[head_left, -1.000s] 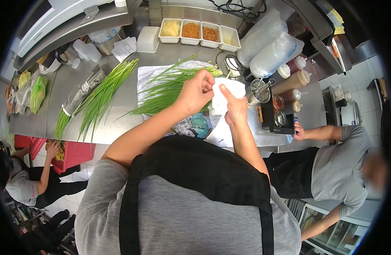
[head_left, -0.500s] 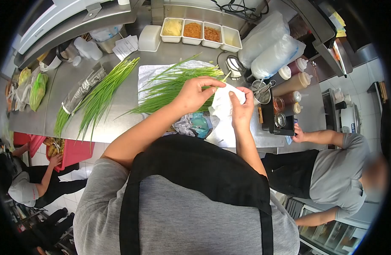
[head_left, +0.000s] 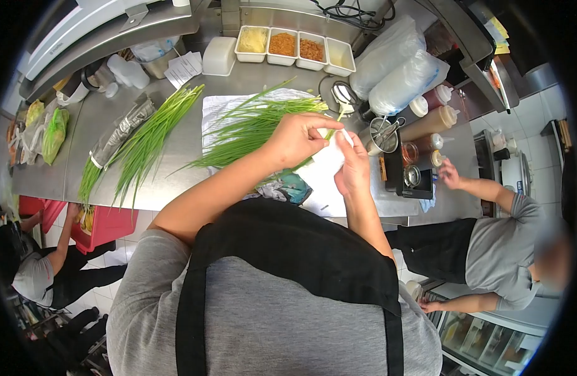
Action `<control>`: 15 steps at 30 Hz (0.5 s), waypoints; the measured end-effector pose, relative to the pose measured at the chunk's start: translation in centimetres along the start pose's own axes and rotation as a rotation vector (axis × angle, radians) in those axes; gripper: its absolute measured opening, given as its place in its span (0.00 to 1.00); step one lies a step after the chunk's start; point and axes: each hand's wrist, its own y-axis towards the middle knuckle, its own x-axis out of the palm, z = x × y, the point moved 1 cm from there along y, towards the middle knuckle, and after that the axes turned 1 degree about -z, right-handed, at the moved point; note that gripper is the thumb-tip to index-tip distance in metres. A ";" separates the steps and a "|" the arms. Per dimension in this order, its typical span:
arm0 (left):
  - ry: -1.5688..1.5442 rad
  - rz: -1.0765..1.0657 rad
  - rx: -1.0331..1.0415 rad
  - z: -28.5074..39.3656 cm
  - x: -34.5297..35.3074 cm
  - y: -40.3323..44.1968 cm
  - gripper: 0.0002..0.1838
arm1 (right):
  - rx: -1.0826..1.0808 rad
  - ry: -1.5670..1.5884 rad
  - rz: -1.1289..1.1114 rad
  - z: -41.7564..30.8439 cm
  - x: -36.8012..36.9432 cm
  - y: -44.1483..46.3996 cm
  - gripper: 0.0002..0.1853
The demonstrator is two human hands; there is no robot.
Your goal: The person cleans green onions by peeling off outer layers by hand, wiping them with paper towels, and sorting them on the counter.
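Note:
My left hand (head_left: 299, 139) pinches a green stalk (head_left: 330, 133) over the counter. White paper (head_left: 329, 160) is held in my right hand (head_left: 355, 161), its thumb and fingers closed on it close to my left fingertips. Long green stalks (head_left: 251, 128) lie on a white sheet (head_left: 211, 108) behind my left hand. Another bunch of green stalks (head_left: 152, 138) rests farther left, beside a bundle wrapped in silvery material (head_left: 122, 133). A crumpled grey and teal cloth or plastic (head_left: 293, 188) sits under my left wrist.
White tubs of food (head_left: 282, 45) line the back. Plastic bags (head_left: 395, 69), sauce bottles (head_left: 436, 119), a metal container with utensils (head_left: 382, 135) and a black tray (head_left: 417, 188) stand at right. A co-worker (head_left: 501, 250) is at right; another person (head_left: 35, 272) handles a red bin (head_left: 107, 229) at left.
My hands have come closer together, and a green stalk now shows between them against the paper. The right co-worker's hand has lifted toward the bottles. The left person's arm has moved at the bin.

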 end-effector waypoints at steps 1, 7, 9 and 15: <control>0.020 0.010 0.048 0.2 0.1 0.0 0.23 | 0.007 -0.040 -0.013 0.2 0.0 0.0 0.19; 0.124 0.023 0.057 0.5 -0.2 -0.1 0.24 | 0.221 0.226 -0.016 -1.0 0.0 0.0 0.19; 0.138 0.034 0.064 0.6 -0.1 -0.2 0.24 | 0.326 0.367 -0.093 -1.8 -0.4 -0.1 0.19; 0.275 0.057 0.237 0.4 0.7 -0.1 0.25 | 0.119 0.041 -0.148 -0.6 -0.9 0.4 0.09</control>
